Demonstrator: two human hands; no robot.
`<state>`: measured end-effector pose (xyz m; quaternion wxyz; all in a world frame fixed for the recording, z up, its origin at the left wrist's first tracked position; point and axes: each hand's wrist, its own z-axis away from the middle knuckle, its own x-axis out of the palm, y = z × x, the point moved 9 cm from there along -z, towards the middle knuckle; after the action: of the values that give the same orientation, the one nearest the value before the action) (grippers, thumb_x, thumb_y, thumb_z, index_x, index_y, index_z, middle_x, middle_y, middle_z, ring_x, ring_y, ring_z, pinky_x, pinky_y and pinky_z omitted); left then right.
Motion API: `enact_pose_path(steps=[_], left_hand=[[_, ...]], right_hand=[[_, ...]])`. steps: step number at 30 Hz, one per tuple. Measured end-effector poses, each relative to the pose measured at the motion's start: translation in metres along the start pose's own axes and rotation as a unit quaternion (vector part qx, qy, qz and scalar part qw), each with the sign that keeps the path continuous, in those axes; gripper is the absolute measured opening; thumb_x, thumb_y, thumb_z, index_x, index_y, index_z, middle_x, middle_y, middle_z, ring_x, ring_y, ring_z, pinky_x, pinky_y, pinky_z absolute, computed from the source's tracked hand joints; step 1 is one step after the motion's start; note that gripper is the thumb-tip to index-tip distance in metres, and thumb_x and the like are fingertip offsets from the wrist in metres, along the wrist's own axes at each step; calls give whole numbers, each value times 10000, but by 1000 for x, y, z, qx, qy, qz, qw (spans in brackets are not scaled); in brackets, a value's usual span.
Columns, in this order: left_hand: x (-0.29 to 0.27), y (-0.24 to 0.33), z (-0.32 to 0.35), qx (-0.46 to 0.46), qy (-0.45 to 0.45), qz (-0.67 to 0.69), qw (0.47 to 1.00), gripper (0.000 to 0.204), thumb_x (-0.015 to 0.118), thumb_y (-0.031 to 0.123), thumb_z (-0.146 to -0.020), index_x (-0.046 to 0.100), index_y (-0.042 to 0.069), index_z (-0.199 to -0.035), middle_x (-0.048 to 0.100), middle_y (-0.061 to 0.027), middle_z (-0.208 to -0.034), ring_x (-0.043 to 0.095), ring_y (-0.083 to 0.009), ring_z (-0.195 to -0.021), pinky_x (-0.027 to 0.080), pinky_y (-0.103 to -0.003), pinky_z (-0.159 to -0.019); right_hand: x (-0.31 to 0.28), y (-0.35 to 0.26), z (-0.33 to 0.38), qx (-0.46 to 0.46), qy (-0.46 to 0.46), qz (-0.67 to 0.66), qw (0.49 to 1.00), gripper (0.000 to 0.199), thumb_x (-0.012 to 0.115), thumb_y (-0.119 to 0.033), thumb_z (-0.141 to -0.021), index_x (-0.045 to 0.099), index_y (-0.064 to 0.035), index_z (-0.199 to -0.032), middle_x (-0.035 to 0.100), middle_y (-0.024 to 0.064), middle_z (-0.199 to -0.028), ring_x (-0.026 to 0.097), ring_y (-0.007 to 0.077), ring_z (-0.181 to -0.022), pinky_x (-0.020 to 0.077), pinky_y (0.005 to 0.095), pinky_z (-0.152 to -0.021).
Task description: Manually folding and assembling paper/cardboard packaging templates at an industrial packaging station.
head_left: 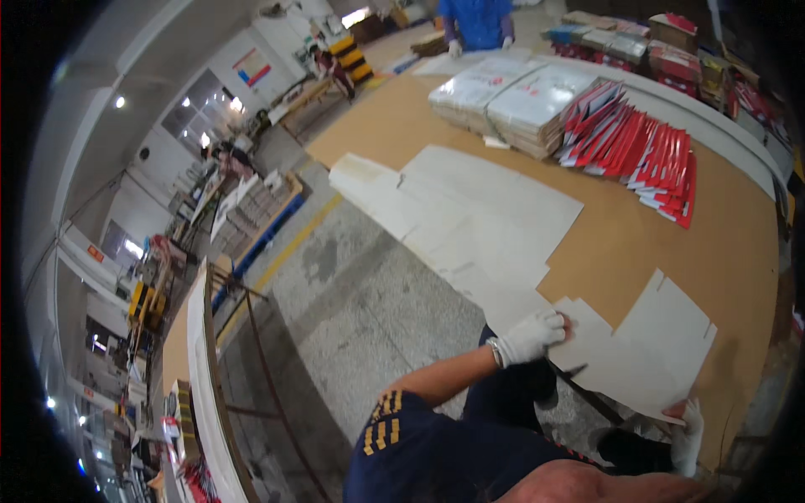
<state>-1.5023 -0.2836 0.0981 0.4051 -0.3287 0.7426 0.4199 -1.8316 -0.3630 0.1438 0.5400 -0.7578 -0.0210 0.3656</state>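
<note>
A flat white die-cut cardboard sheet, with slots and stepped edges, lies at the near edge of the brown-topped table. My left hand, in a white glove with bare fingertips, has its fingers curled on the sheet's left part. At the near right corner, my right hand, gloved the same way, pinches the sheet's edge between thumb and fingers. Farther left, a larger white cardboard blank reaches toward the far side of the table and meets the first sheet near my left hand.
Fanned red-and-white folded pieces lie at the far right, beside tied stacks of white-topped cardboard. A person in blue stands across the table. Another table stands left, past the grey floor. A loaded blue pallet sits beyond.
</note>
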Motion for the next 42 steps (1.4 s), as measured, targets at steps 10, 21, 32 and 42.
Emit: enact_pose_path(steps=[10, 21, 32, 42], left_hand=[[48, 11, -41, -123, 32, -64, 990, 376, 641, 215, -786, 629, 108, -1146, 527, -85, -1243, 485, -271, -1115, 343, -456, -1019], [87, 75, -76, -71, 3, 151, 986, 361, 641, 160, -776, 604, 73, -1125, 572, -101, -1204, 453, -286, -1266, 237, -475, -1117], [111, 124, -106, 4, -146, -62, 987, 877, 597, 405, -815, 181, 31, -1490, 192, -178, -1541, 151, -361, -1434, 127, -674, -1066], [149, 156, -93, 60, -146, -82, 984, 980, 655, 398, -718, 190, -24, -1470, 191, -173, -1546, 159, -347, -1437, 125, -574, -1125]], right_hand=[[1, 68, 85, 54, 131, 272, 952, 230, 620, -99, -749, 615, -42, -972, 611, 116, -989, 518, 330, -966, 317, 478, -1001], [-13, 113, 92, 167, 329, 67, 927, 480, 672, -10, -814, 502, 5, -1263, 557, 32, -900, 511, 148, -735, 435, 278, -653], [80, 161, 150, 273, 367, -314, 832, 437, 607, -143, -913, 456, -26, -1305, 553, 75, -1128, 525, 161, -998, 424, 268, -863], [85, 171, 93, 176, 371, -285, 866, 267, 537, -154, -947, 598, 32, -1128, 650, 118, -1066, 606, 202, -925, 461, 356, -795]])
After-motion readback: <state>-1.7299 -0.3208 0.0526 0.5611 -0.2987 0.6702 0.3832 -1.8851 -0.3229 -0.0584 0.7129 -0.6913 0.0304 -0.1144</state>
